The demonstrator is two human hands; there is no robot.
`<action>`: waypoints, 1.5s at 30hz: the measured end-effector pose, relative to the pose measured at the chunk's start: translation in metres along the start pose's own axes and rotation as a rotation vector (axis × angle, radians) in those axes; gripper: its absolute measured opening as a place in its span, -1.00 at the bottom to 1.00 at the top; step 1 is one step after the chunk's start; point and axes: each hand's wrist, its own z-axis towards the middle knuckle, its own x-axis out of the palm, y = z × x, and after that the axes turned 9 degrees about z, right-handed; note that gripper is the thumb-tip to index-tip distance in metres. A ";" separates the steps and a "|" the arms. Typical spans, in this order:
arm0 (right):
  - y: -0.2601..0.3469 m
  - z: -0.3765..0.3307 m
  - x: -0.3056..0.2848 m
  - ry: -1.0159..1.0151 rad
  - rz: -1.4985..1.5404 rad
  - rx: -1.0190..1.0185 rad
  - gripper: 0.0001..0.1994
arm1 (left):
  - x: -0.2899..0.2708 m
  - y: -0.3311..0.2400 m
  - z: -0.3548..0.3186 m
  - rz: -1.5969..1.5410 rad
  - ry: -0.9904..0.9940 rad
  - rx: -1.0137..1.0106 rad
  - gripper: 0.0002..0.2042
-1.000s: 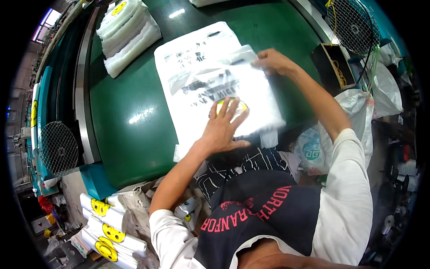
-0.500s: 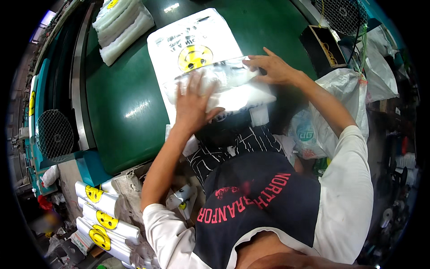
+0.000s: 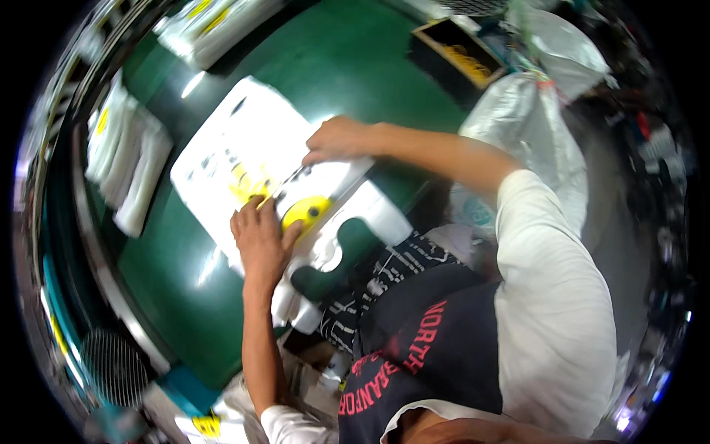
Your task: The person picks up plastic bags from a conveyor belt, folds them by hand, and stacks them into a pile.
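Note:
A stack of white plastic carrier bags (image 3: 244, 155) with yellow round prints lies flat on the green table (image 3: 333, 66). My left hand (image 3: 260, 235) presses palm-down on the near part of the stack, fingers spread beside a yellow print (image 3: 307, 211). My right hand (image 3: 336, 139) rests on the stack's right edge, fingers curled and pinching the top bag's edge. The bags' cut-out handles (image 3: 347, 244) hang over the table's near edge toward my body.
More bundles of white bags (image 3: 126, 159) lie at the table's far left and at the top (image 3: 207, 29). A dark box (image 3: 458, 59) and a large white sack (image 3: 529, 126) stand to the right. A fan grille (image 3: 111, 366) sits lower left.
The view swung, so the stack sits more to the left. My left hand slid toward the stack's near edge, and my right hand moved onto its right edge.

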 end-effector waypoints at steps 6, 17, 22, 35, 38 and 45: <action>-0.073 -0.092 -0.136 -0.654 -0.193 0.307 -0.80 | 0.022 0.015 -0.001 -0.172 0.226 -0.268 -0.41; -0.162 -0.177 -0.132 -0.545 -0.249 0.541 -0.78 | -0.010 -0.031 -0.036 -1.470 0.449 -0.857 -0.57; -0.118 -0.162 -0.143 -0.557 -0.287 0.455 -0.84 | -0.040 -0.060 -0.040 -1.849 0.069 -0.742 -0.65; -0.007 -0.134 -0.011 -0.056 1.672 -0.116 -0.58 | -0.104 -0.090 -0.049 -1.730 0.195 -0.354 -0.46; -0.014 -0.121 -0.018 0.017 1.801 -0.173 -0.55 | -0.124 -0.067 -0.081 -1.572 0.113 -0.157 -0.60; 0.124 -0.106 -0.022 0.401 0.942 -0.738 -0.47 | -0.166 -0.026 -0.260 -0.905 0.011 -0.842 -0.64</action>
